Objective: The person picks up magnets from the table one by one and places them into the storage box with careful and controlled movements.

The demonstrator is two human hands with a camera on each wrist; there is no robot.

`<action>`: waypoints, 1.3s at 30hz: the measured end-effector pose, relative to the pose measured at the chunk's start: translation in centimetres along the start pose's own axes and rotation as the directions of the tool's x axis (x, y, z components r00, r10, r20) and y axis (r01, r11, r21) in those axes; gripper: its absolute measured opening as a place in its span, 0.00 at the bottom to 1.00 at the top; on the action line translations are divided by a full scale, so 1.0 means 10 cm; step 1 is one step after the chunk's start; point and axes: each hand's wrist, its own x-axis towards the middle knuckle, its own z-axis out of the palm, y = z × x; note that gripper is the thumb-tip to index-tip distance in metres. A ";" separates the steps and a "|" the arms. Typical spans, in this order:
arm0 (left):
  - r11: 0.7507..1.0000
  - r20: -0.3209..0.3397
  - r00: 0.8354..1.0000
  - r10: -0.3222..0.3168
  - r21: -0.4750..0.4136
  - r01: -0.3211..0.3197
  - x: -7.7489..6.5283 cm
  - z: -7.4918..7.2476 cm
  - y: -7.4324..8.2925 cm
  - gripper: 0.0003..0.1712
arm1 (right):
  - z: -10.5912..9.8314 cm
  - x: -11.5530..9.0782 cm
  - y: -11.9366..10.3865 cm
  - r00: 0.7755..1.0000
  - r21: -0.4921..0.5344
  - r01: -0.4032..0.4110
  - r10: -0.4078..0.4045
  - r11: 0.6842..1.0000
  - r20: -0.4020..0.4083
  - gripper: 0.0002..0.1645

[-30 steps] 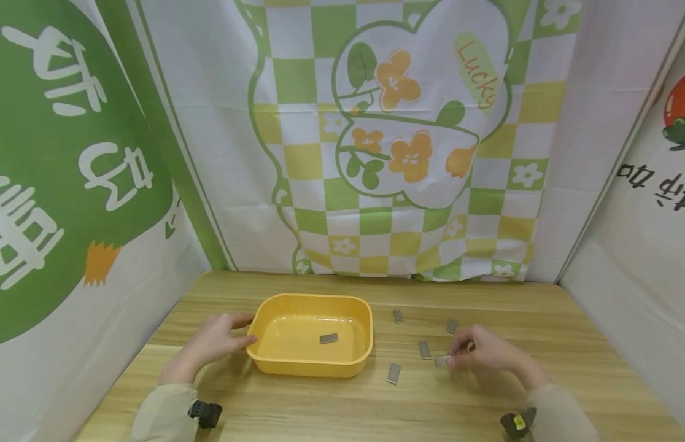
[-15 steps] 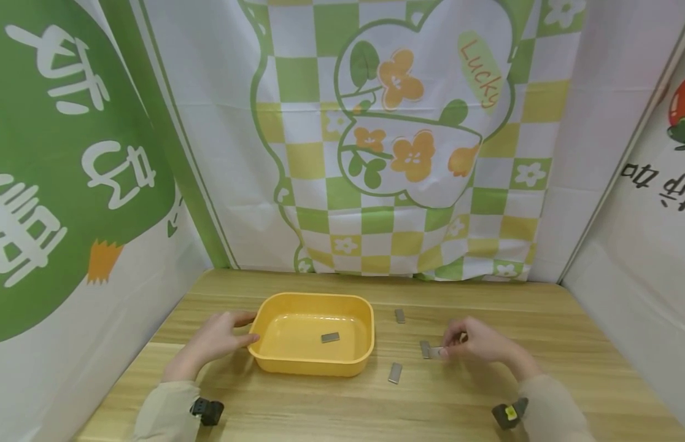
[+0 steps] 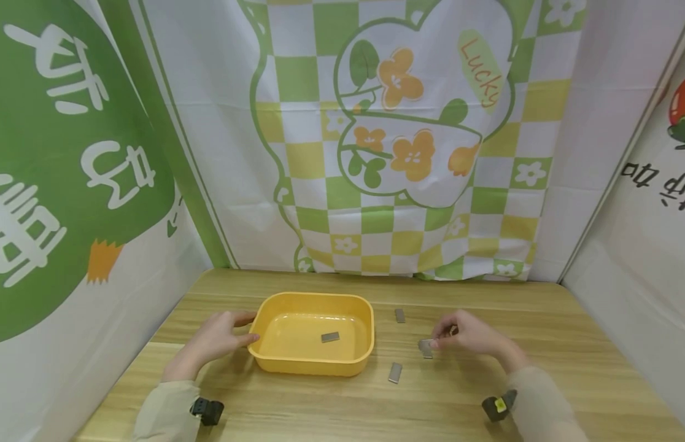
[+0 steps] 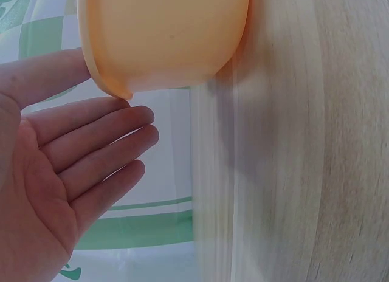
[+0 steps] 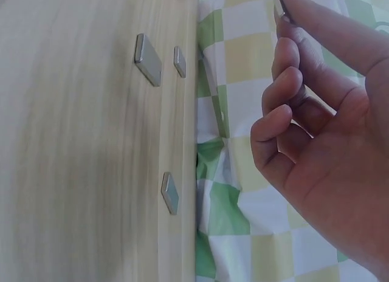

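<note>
My left hand holds the rim of a yellow plastic tray at its left end, thumb over the edge and index finger outside. The other left fingers extend straight in the left wrist view. Between thumb and index finger, my right hand pinches a small flat silver metal block, raised above the table. In the head view it overlaps another such block lying on the wood. A matching block lies inside the tray.
More metal blocks lie on the wooden table: one towards the back, one right of the tray. Another block, hidden by the right hand in the head view, shows in the right wrist view. A checkered curtain hangs behind.
My right hand has moved left with the pinched block, bringing it over another block. It now covers the block at the back right in the head view. The left hand stays at the tray.
</note>
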 end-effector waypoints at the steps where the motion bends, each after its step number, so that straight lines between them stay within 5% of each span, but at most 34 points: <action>1: 1.000 0.000 1.000 0.000 -0.001 0.000 0.00 0.00 0.00 0.30 | 0.00 0.01 -0.01 1.000 0.005 0.000 0.000 1.000 -0.003 0.08; 39: 1.000 0.002 1.000 0.000 -0.016 0.000 -0.02 -0.01 0.01 0.31 | -0.04 0.45 -0.20 1.000 -0.025 0.008 -0.007 1.000 0.021 0.08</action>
